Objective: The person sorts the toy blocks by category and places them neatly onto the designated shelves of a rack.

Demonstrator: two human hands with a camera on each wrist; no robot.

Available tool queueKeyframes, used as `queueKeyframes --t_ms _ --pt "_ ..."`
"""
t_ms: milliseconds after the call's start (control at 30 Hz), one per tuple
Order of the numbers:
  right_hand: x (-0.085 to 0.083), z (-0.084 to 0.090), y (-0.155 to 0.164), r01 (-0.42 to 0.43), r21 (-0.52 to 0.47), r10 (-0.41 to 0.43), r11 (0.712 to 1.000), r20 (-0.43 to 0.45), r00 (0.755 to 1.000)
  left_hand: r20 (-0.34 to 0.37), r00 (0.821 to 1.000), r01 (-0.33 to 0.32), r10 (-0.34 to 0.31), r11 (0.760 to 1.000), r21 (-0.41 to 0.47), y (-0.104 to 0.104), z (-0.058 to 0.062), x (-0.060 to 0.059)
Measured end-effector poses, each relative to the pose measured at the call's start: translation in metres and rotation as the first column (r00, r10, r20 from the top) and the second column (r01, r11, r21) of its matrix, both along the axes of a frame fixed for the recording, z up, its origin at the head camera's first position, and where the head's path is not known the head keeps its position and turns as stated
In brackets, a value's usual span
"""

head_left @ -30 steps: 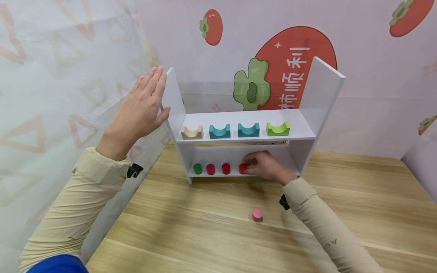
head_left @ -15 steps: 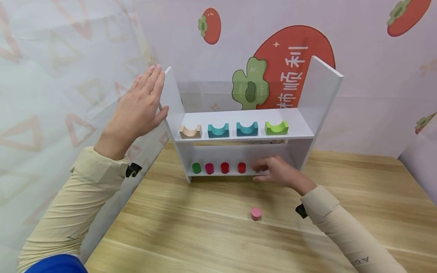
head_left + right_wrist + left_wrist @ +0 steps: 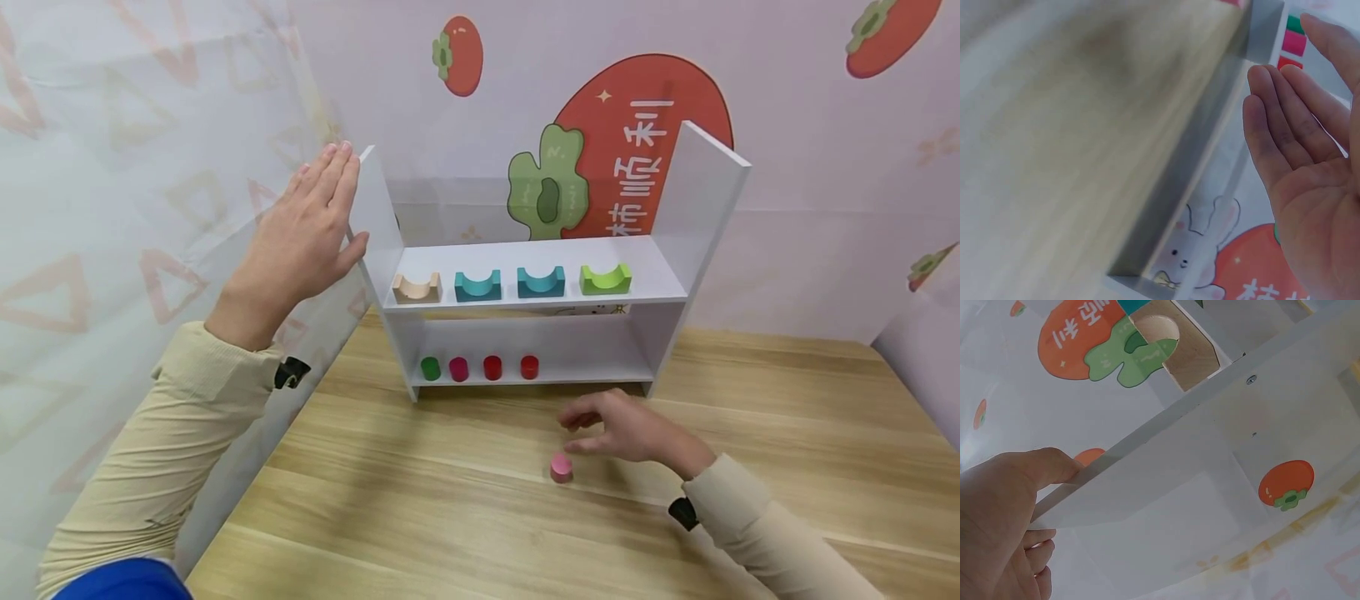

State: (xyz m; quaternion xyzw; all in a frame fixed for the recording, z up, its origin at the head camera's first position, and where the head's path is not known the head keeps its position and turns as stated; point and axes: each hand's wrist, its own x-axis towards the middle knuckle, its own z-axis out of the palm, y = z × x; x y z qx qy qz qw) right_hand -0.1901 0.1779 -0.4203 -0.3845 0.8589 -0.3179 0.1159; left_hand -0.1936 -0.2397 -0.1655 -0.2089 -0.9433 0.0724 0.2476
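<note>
My left hand (image 3: 300,242) lies flat against the white shelf's (image 3: 525,287) left panel. My right hand (image 3: 622,429), fingers relaxed and empty, hovers before the shelf, just beside the pink cylinder (image 3: 561,468).

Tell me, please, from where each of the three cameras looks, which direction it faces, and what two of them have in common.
Head: sits on the person's head, looks forward and down at the white shelf and wooden table; shows both sleeves, the left hand and right hand.
Left wrist: looks up along the shelf's side panel; shows the left hand touching it.
Right wrist: looks past the open palm toward the shelf; motion-blurred.
Shared: the head and right wrist views both show the cylinders on the lower shelf.
</note>
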Motion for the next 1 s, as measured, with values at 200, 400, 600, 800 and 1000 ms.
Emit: queueKeyframes --t_ms 200,400,600,800,1000 --pt "0.011 -0.018 0.000 0.025 -0.028 -0.022 0.999 0.096 0.995 -0.004 1.000 0.000 0.000 1.000 -0.004 -0.001 0.000 0.000" --pt "0.019 -0.033 -0.002 0.028 -0.060 -0.021 0.998 0.109 0.994 -0.001 1.000 0.003 -0.003 1.000 -0.001 0.000 0.001 0.001" --pt "0.021 -0.037 -0.004 0.007 -0.064 -0.002 0.998 0.089 0.996 0.011 1.000 -0.002 0.002 1.000 0.002 0.000 0.001 0.001" --pt "0.022 -0.038 -0.008 -0.013 -0.064 0.017 0.998 0.066 0.998 0.011 1.000 -0.002 0.002 1.000 0.003 0.000 0.001 0.001" --pt "0.023 -0.038 -0.010 -0.025 -0.080 0.028 0.996 0.048 0.998 0.022 1.000 -0.004 0.003 1.000 0.009 0.000 0.001 0.000"
